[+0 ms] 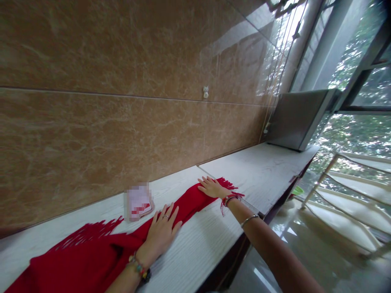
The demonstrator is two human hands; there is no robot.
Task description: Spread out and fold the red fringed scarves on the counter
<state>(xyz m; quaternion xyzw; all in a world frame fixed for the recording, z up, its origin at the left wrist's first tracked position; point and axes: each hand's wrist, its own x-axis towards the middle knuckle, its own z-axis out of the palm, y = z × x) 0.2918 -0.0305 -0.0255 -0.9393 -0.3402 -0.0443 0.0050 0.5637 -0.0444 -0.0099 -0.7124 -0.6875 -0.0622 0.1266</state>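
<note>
A red fringed scarf [76, 260] runs along the white tabletop, spread wide at the lower left and narrowing to a folded strip toward the middle. My left hand [163, 230] lies on the strip with its fingers spread, palm down. Farther along, my right hand [213, 188] rests flat on the scarf close to its fringed far end. Both hands press on the cloth without gripping it. Beside the scarf, near the wall, lies a flat pinkish object [139, 203], blurred by pixels. Part of the scarf's wide end is out of view.
A brown marbled tile wall [122, 134] borders the back of the white table [259, 171]. At the table's far end stands a grey box-like appliance [296, 118]. On the right is a pale shelf rack [348, 211] by the windows. A green basin [297, 190] sits low behind the table.
</note>
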